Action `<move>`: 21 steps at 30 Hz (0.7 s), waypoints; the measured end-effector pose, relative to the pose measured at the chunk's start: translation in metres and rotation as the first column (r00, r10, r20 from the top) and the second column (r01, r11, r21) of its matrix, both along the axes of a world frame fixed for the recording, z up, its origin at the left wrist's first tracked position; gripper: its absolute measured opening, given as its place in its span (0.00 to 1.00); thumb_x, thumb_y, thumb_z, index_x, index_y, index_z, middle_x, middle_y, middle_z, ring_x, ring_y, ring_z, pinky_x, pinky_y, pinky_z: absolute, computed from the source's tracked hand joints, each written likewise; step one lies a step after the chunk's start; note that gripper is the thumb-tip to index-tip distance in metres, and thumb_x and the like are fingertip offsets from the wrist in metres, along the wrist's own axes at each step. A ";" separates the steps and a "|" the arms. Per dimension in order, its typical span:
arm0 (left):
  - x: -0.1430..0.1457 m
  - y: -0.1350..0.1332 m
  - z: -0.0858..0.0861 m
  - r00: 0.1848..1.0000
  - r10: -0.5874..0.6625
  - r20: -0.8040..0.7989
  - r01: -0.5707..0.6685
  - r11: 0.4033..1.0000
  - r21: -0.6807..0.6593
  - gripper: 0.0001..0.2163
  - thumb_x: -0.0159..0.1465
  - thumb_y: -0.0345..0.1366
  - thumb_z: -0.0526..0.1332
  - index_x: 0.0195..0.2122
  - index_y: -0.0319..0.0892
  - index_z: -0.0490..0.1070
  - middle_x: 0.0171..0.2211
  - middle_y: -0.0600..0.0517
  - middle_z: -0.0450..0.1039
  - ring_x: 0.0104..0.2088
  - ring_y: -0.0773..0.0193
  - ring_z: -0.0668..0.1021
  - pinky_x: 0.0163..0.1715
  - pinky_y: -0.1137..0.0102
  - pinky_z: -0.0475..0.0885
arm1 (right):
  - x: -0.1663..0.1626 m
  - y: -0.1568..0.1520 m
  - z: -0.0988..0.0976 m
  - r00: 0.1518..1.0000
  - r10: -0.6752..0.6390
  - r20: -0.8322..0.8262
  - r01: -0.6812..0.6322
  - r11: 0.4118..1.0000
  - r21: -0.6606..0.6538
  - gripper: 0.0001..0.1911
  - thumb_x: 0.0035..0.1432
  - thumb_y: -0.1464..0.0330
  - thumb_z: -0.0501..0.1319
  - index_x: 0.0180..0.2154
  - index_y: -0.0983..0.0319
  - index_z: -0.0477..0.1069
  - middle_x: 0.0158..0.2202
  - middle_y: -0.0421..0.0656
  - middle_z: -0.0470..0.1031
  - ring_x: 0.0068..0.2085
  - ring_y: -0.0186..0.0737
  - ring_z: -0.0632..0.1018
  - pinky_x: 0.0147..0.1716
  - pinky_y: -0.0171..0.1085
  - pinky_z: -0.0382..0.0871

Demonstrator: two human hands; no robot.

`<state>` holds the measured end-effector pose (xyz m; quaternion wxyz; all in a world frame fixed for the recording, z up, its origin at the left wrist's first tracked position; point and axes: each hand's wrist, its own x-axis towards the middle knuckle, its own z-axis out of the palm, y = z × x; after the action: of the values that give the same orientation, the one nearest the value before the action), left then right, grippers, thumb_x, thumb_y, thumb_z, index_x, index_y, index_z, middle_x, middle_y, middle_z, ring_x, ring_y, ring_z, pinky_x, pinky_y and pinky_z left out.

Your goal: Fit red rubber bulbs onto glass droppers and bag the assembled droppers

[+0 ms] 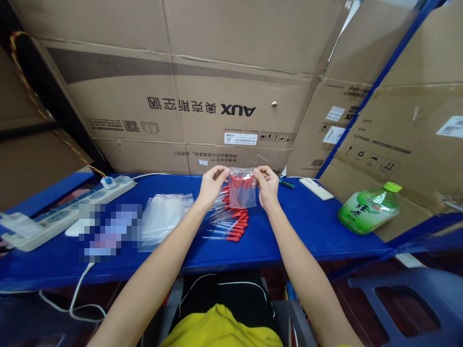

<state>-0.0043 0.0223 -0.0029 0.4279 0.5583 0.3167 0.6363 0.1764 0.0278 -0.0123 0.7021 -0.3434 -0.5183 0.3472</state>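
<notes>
Between my two hands, a clear plastic zip bag is held up by its top corners above the blue table. Several droppers with red bulbs show inside it, bulbs toward the top. My left hand pinches the bag's left top corner, and my right hand pinches the right one. Under and beside the bag lies a loose row of clear droppers with red bulbs, their thin tips pointing left. A stack of flat clear bags rests left of my left forearm.
On the left stand a white power strip and a pixelated phone-like object with a white cable. A green-capped drink bottle leans at the right. A white flat device and a green tool lie at the back. Cardboard walls the rear.
</notes>
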 end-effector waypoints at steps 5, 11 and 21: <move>-0.003 0.003 -0.001 0.997 0.077 -0.029 -0.076 0.997 0.030 0.11 0.67 0.43 0.65 0.35 0.40 0.75 0.30 0.53 0.73 0.32 0.66 0.73 0.36 0.73 0.68 | -0.003 -0.006 0.002 0.978 0.209 -0.008 -0.209 0.975 -0.073 0.21 0.50 0.52 0.72 0.38 0.58 0.73 0.23 0.35 0.70 0.20 0.33 0.68 0.19 0.34 0.65; -0.005 0.001 0.001 0.977 0.047 -0.209 -0.039 0.998 0.043 0.10 0.67 0.41 0.63 0.34 0.40 0.74 0.28 0.53 0.73 0.33 0.64 0.73 0.38 0.73 0.68 | 0.001 -0.007 0.001 0.930 0.343 0.133 -0.316 0.930 -0.188 0.20 0.51 0.52 0.72 0.38 0.59 0.79 0.26 0.39 0.75 0.23 0.34 0.70 0.20 0.35 0.66; -0.006 0.001 0.004 0.976 -0.052 -0.210 0.061 0.997 0.037 0.11 0.66 0.43 0.65 0.34 0.40 0.74 0.27 0.54 0.71 0.30 0.65 0.70 0.35 0.73 0.66 | 0.000 -0.003 -0.001 0.921 0.300 0.248 -0.267 0.950 -0.159 0.21 0.49 0.54 0.74 0.41 0.58 0.82 0.36 0.41 0.82 0.32 0.38 0.76 0.30 0.35 0.70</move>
<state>-0.0107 0.0229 0.0009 0.3982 0.6400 0.3299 0.5684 0.1760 0.0244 -0.0136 0.5451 -0.3506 -0.6310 0.4264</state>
